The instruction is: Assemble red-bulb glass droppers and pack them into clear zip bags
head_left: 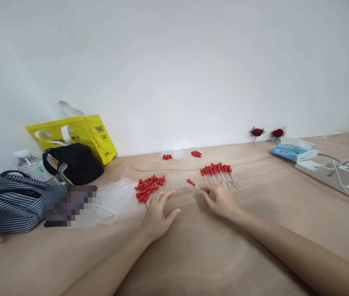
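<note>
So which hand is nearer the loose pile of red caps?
Left. The left hand lies just below-right of the red caps; the right hand sits further right, past the clear tubes.

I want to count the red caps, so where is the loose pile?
In the head view, the pile of red caps lies on the table, left of the clear tubes, just beyond the left hand.

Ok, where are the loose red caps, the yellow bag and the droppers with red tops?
loose red caps [147, 189]: head view, middle of the pile.
yellow bag [94, 142]: head view, on its front face.
droppers with red tops [217, 168]: head view, on the red tops of the row.
</note>
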The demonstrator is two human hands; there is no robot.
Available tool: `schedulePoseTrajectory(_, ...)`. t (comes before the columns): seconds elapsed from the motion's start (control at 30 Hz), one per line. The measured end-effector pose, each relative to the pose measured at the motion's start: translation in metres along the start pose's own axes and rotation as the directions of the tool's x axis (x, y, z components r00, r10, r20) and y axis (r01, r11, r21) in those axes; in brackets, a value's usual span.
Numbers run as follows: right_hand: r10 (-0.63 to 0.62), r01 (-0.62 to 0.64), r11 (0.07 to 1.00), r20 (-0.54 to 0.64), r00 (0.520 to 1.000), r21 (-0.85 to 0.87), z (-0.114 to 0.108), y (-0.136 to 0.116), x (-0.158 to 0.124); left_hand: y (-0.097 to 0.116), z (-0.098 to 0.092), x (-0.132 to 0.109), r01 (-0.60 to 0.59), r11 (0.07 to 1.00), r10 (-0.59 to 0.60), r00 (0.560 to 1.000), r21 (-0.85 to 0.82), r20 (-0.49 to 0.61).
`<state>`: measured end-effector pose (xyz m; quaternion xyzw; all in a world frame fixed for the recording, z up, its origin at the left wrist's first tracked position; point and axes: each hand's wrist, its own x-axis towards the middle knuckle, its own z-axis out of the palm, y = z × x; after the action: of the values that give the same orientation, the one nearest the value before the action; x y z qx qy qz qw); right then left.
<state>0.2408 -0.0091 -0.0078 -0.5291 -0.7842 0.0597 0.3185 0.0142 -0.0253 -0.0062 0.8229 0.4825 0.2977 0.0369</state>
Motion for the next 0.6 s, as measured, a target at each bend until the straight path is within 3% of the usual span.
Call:
schedulePoseTrajectory(0.1,0.319,-0.331,0.941,-0.149,0.936,-0.067,0.004,0.014,0.027,-0.01,0.0,0.003,0.099,0.995,-0.097,0.994,0.031,-0.056)
schedulePoseTrajectory(0.2,0.45,-0.484,0.859,-0.204,0.869,-0.168,0.009,0.022,0.049,-0.017,-0.002,0.007,0.177,0.98,-0.169,0.981,0.085,-0.095)
schedulePoseTrajectory(0.4,0.54,-0.558,0.788,-0.146,0.829,-0.261,0.02,0.023,0.06,-0.022,-0.009,0.011,0.297,0.941,-0.281,0.953,0.164,-0.113)
schedulePoseTrajectory(0.6,0.49,-0.514,0.812,-0.156,0.858,-0.278,0.021,0.021,0.059,-0.029,-0.014,0.012,0.321,0.919,-0.296,0.945,0.231,-0.139)
